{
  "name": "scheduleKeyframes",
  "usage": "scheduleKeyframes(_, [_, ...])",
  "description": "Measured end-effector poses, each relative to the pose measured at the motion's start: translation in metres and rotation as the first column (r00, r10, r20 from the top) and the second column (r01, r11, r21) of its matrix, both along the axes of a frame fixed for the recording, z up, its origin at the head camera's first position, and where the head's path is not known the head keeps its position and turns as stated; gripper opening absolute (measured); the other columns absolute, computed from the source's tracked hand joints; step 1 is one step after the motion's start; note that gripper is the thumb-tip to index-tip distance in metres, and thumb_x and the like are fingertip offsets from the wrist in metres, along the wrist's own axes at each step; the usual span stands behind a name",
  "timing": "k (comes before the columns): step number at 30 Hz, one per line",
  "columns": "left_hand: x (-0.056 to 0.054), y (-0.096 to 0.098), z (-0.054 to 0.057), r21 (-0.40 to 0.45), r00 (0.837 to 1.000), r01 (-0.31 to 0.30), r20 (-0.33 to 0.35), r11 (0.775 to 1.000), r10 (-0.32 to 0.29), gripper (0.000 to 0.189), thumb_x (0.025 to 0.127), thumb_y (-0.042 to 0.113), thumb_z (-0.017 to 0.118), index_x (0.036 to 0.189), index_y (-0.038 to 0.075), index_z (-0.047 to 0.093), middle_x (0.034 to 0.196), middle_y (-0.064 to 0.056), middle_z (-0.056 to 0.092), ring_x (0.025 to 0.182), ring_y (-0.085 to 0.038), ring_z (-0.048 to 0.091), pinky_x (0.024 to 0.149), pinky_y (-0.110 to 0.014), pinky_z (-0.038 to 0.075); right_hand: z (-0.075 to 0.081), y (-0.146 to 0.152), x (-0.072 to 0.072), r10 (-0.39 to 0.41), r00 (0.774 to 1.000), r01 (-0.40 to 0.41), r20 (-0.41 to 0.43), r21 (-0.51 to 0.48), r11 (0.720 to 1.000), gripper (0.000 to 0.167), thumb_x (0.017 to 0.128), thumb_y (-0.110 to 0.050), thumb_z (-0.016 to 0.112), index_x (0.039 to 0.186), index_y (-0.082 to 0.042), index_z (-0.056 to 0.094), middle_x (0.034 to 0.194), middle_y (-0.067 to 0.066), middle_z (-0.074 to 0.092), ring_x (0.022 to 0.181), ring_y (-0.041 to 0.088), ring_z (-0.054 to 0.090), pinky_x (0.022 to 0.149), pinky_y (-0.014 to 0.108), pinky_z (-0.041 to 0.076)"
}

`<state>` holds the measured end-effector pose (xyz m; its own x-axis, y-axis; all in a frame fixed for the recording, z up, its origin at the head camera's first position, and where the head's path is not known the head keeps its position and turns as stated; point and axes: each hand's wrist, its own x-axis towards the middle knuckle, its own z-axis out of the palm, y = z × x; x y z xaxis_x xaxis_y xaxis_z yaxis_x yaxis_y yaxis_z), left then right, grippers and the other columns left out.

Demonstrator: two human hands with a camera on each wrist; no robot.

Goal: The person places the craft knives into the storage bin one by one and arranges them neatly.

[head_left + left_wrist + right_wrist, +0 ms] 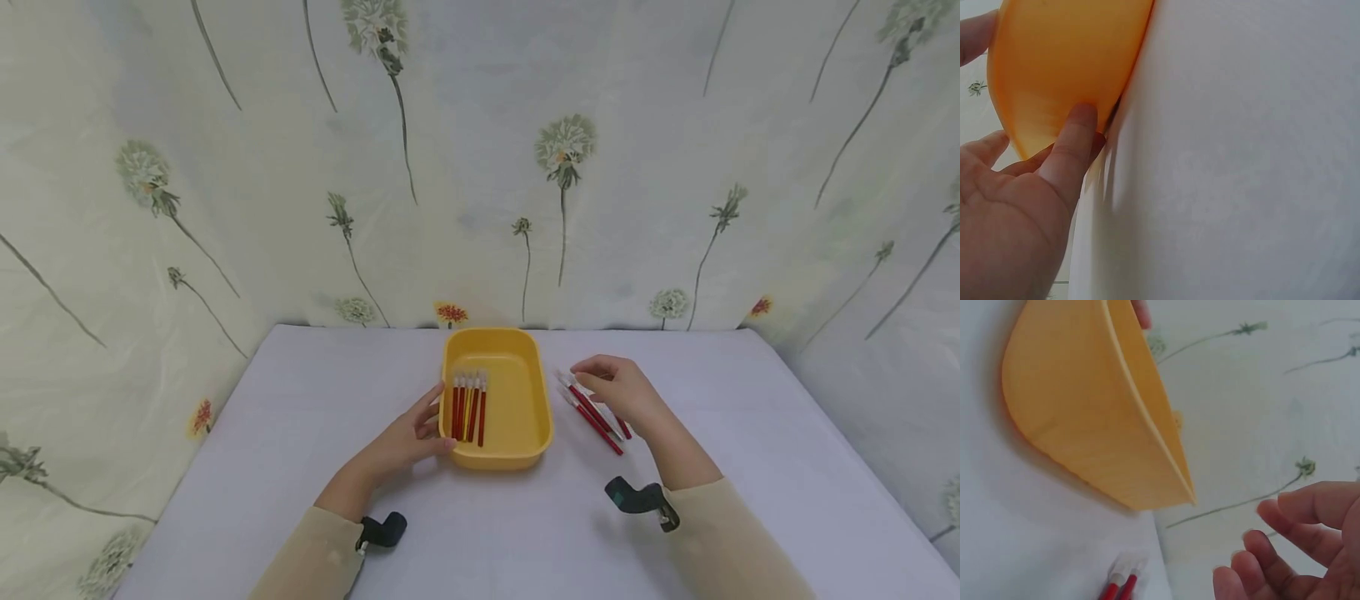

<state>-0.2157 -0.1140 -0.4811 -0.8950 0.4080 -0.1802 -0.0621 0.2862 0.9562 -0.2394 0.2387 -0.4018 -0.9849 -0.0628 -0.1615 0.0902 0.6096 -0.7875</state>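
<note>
My left hand (408,437) holds the left side of a yellow plastic tray (525,457), its thumb at the front corner and its fingers along the side wall. Inside the tray, several red pens (482,417) with clear caps and a yellow pen (467,412) lie side by side at the left, caps pointing away. Above a few loose red pens (600,429) right of the tray hovers my right hand (618,387). In the right wrist view its bent fingers (1260,550) hold nothing, and the capped ends of two red pens (1124,581) show below.
A white-covered table (360,367) lies under everything. Behind it hangs a pale cloth (465,167) printed with dandelions. Each wrist wears a black camera mount, the right mount (637,498) being close to the table.
</note>
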Motion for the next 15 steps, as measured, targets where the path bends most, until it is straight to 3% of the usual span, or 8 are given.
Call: scheduleKeyframes(15, [0.000,0.000,0.000,0.009,1.000,0.000,0.014,1.000,0.000,0.096,0.086,0.032,0.080,0.160,0.038,0.019,0.160,-0.008,0.034,0.144,-0.030,0.038,0.114,-0.052,0.034,-0.033,0.040,-0.004,-0.024,0.999,0.026,-0.030,0.056,0.998,0.035,0.103,-0.024,0.057,0.129,-0.002,0.062,0.127,0.020,0.062,0.111,0.033,0.060,0.094,0.044,0.055])
